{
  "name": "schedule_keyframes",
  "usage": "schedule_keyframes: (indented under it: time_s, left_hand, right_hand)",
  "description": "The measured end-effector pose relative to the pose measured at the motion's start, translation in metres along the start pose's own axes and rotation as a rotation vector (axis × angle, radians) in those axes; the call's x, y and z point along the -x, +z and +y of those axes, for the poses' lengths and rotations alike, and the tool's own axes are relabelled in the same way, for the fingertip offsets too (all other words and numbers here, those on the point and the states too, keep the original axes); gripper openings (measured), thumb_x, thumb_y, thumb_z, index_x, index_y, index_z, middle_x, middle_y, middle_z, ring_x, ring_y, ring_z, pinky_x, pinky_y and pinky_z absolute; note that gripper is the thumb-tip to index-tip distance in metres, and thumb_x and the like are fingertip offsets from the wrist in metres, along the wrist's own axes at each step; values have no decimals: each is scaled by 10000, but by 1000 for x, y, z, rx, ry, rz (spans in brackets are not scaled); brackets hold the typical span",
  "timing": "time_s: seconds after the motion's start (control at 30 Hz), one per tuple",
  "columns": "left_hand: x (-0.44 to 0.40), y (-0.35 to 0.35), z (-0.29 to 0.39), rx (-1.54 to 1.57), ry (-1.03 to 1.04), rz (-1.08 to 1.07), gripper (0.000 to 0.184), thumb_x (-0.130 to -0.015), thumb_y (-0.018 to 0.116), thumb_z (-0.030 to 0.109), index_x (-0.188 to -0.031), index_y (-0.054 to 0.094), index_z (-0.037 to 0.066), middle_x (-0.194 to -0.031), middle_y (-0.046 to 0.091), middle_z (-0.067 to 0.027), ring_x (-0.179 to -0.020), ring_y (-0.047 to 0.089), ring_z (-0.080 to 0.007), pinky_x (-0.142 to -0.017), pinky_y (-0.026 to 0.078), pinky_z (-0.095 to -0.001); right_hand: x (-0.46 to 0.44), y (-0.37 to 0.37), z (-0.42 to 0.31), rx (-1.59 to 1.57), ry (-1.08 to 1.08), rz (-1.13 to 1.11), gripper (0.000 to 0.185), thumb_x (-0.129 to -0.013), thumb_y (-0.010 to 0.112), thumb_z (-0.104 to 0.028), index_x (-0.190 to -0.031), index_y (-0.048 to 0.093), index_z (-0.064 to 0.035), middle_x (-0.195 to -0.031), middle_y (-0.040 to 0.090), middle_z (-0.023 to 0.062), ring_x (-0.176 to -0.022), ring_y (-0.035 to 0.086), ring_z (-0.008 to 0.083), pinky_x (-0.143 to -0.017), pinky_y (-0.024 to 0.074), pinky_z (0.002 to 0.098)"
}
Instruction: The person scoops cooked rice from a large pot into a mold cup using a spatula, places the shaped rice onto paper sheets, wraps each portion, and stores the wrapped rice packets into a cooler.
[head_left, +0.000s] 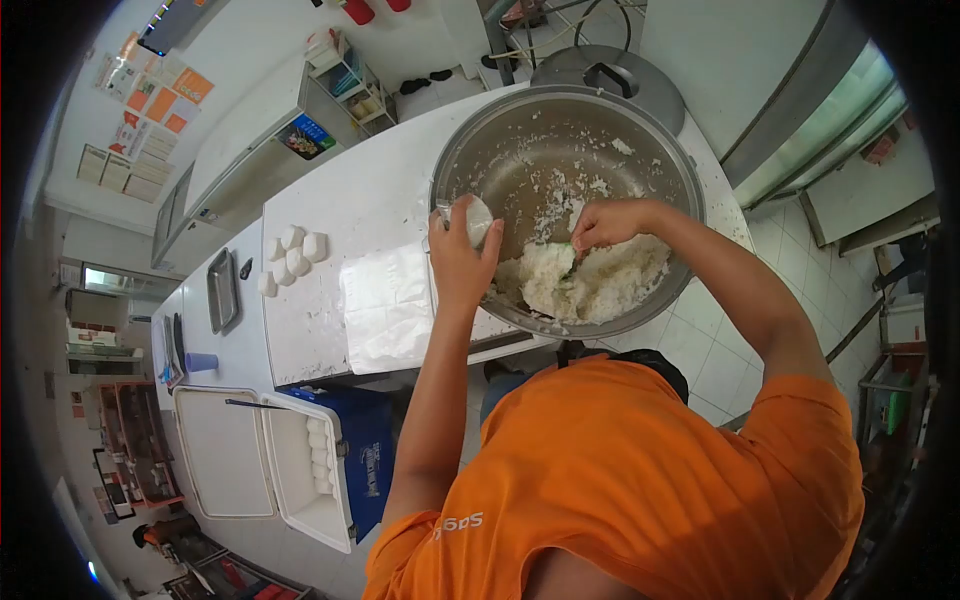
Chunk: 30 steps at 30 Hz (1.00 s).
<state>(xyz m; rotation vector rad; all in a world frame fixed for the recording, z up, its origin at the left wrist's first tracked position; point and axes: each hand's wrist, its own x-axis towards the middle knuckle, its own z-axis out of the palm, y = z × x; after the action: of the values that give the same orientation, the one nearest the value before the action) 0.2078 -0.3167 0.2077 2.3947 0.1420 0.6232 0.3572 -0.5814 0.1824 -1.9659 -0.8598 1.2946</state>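
Note:
A large round metal pot [520, 160] stands at the table's right end, with a mound of white rice [610, 285] in its lower part. At the pot's left rim, my left hand [465, 255] holds a small clear container [480, 218]. Inside the pot, my right hand [607, 224] is closed round a utensil whose green part [570, 268] shows in the rice; its handle is mostly hidden by the fingers. Grains stick to the pot's inner wall. A stack of clear plastic sheets or bags [388, 308] lies just left of my left forearm.
Several white wrapped portions [292, 256] sit on the white table [370, 190]. A metal tray [223, 290] and blue cup [201, 361] are farther left. An open blue cooler [366, 455] with white packs stands below. A grey lid [655, 95] lies behind the pot.

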Motion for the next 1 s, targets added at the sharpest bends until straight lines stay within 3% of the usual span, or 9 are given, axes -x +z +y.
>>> schedule_keyframes:
  time_s: [0.13, 0.27, 0.37, 0.5, 0.57, 0.67, 0.87, 0.93, 1.0]
  left_hand:
    - [-21, -5, -11, 437, -326, -233, 406, -1037, 636, 341, -1342, 599, 75, -1321, 612, -194, -1147, 639, -371, -924, 542, -502]
    - [-15, 32, -5, 1564, -886, -540, 425, -1090, 480, 348, -1448, 532, 124, -1435, 583, -148, -1271, 615, -357, -1076, 512, -596]
    - [-8, 41, 8, 1899, -842, -446, 497, -1100, 399, 386, -1472, 513, 76, -1490, 544, -181, -1340, 570, -383, -1072, 507, -621]
    - [-5, 35, 3, 2063, -820, -321, 559, -1104, 376, 444, -1488, 468, 49, -1526, 498, -213, -1369, 528, -391, -1076, 489, -608]
    - [-10, 29, 18, 1914, -779, -258, 542, -1099, 415, 448, -1455, 489, 47, -1462, 537, -202, -1325, 556, -371, -1044, 505, -590]
    - [-14, 21, 21, 1546, -649, -104, 471, -1080, 488, 390, -1392, 521, 39, -1343, 587, -178, -1252, 581, -321, -1035, 499, -534]
    - [3, 8, -24, 620, -66, 287, 377, -1048, 597, 298, -1290, 579, 9, -1192, 657, -126, -1102, 614, -226, -965, 490, -380]
    - [-1, 5, -21, 528, 37, 377, 358, -1029, 624, 253, -1283, 583, 5, -1136, 666, -135, -1048, 628, -232, -951, 494, -373]
    - [-1, 3, -16, 494, -113, 391, 366, -1008, 656, 224, -1286, 578, -1, -1134, 665, -145, -1042, 629, -237, -950, 496, -370]
  right_hand:
    - [34, -30, -47, 247, -171, 225, 204, -952, 657, -187, -987, 788, -35, -724, 654, 35, -718, 640, 184, -638, 489, 369]
    - [42, -7, -115, 1124, -120, 583, 129, -880, 660, -131, -839, 737, -38, -798, 692, 83, -843, 720, 271, -684, 529, 412]
    - [60, 9, -141, 1273, -503, 825, 171, -842, 701, -210, -883, 769, -59, -936, 758, 132, -869, 725, 320, -731, 562, 464]
    - [74, -2, -131, 806, -128, 764, 173, -889, 696, -207, -942, 770, -61, -1049, 747, 145, -902, 721, 342, -826, 553, 514]
    - [59, 1, -113, 573, -64, 592, 183, -931, 679, -218, -969, 766, -62, -1048, 747, 145, -905, 721, 349, -836, 559, 515]
    - [42, 2, -98, 697, -101, 729, 189, -947, 692, -241, -999, 772, -78, -983, 762, 151, -940, 731, 354, -803, 577, 509]
    - [-25, -63, 31, 826, 419, 528, 181, -923, 650, -165, -988, 766, -43, -953, 744, 244, -949, 728, 404, -790, 571, 543]
    - [-59, -34, 44, 810, 231, 554, 197, -891, 644, -167, -967, 767, -33, -961, 745, 241, -932, 728, 414, -803, 570, 538]
    - [-93, -7, 32, 804, 110, 396, 205, -877, 650, -177, -950, 765, -24, -934, 743, 235, -920, 724, 429, -808, 565, 530]
